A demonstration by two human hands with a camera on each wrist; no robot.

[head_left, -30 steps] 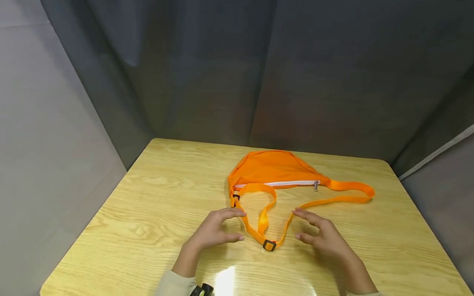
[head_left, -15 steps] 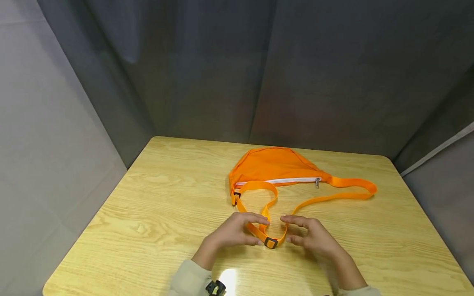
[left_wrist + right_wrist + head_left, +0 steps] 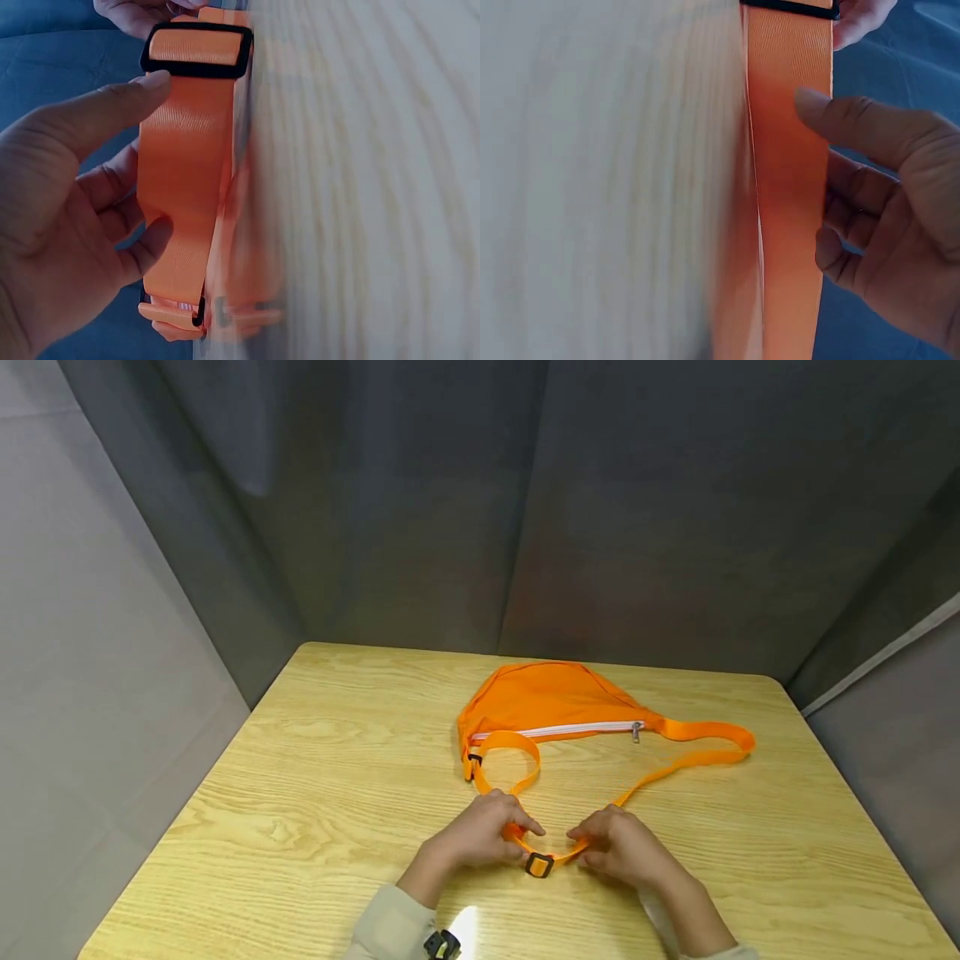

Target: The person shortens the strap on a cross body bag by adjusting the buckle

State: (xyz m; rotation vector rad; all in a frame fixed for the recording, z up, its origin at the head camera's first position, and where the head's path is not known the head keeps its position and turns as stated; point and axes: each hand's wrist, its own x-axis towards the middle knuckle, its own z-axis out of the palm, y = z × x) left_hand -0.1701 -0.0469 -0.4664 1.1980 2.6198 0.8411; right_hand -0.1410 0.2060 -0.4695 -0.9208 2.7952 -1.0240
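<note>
An orange waist bag (image 3: 551, 697) with a white zip lies flat toward the back of the table, its strap (image 3: 693, 756) looping forward. In the strap's near part sits a black slider buckle (image 3: 539, 864). Left of this buckle, my left hand (image 3: 483, 831) pinches the strap; in the left wrist view the thumb lies on the webbing at the buckle's edge, other fingers behind. My right hand (image 3: 622, 847) holds the strap just right of the buckle, and the right wrist view shows its thumb (image 3: 855, 124) on the webbing's face with fingers partly hidden behind.
The wooden table (image 3: 285, 827) carries the bag. Dark curtains (image 3: 420, 510) hang behind it, with a pale grey panel (image 3: 112, 652) to the left. A second black buckle (image 3: 475, 762) joins the strap to the bag's left end.
Both hands have moved inward and taken hold of the strap on either side of the slider buckle. The strap's near part has been pulled flatter there; the bag stays in place.
</note>
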